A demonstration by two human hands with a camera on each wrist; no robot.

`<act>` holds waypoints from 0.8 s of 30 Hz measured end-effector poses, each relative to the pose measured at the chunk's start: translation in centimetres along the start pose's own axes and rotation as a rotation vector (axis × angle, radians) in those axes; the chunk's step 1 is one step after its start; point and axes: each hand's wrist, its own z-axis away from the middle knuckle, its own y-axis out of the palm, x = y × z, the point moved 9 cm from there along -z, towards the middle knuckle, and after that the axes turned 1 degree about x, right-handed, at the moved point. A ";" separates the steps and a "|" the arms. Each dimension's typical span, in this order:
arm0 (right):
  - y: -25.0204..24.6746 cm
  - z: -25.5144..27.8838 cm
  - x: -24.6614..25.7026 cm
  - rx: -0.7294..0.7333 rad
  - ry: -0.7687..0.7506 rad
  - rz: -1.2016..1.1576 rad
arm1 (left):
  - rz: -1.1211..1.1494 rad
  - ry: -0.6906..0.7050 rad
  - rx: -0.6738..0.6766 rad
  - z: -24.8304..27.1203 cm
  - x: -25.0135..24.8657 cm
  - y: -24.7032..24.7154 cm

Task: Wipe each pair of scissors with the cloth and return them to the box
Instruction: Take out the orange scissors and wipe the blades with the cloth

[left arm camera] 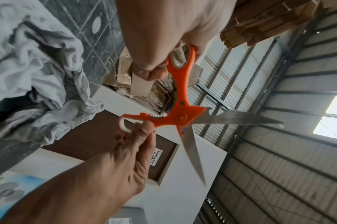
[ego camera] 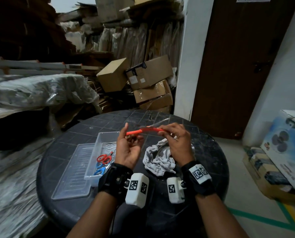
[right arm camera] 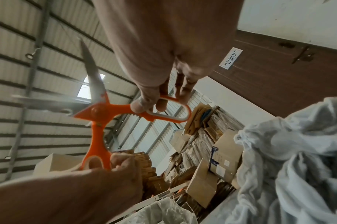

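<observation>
"RESTRICTED IT AREA", door sign (left arm camera: pixel 154 157)

Cardboard boxes (ego camera: pixel 143 78) stacked behind round dark table (ego camera: pixel 210 143); brown door (ego camera: pixel 237 66) right.

Dim storeroom, stacked cardboard boxes (ego camera: pixel 148 73), brown door (ego camera: pixel 237 66) (sign unreadable), white wall (ego camera: pixel 186 57), corrugated roof (left arm camera: pixel 298 151)

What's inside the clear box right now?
The box holds red scissors and blue scissors at its near end. The left hand and its wristband cover the near right corner, so anything there is hidden.
</observation>
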 end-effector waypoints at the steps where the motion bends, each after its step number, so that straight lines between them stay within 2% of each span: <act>1: -0.4 0.1 0.3 -0.009 0.017 -0.008 | -0.029 0.011 -0.013 0.2 -0.2 -0.1; 4: -1.8 0.4 0.9 -0.031 0.104 -0.084 | -0.240 0.074 0.050 1.5 -1.0 0.7; 7: -2.5 0.8 1.2 -0.012 0.231 -0.188 | -0.549 0.188 0.203 3.9 -1.3 2.5; 12: -3.1 2.3 1.4 0.018 0.345 -0.247 | -0.866 0.295 0.384 7.0 0.1 3.9; 14: -2.9 3.1 1.2 -0.006 0.361 -0.278 | -0.909 0.311 0.412 7.8 1.0 4.1; 18: -2.4 5.2 0.6 -0.031 0.382 -0.293 | -0.929 0.351 0.378 8.9 2.1 3.8; 24: -2.5 7.5 0.9 -0.033 0.357 -0.306 | -0.896 0.318 0.353 10.0 3.7 1.7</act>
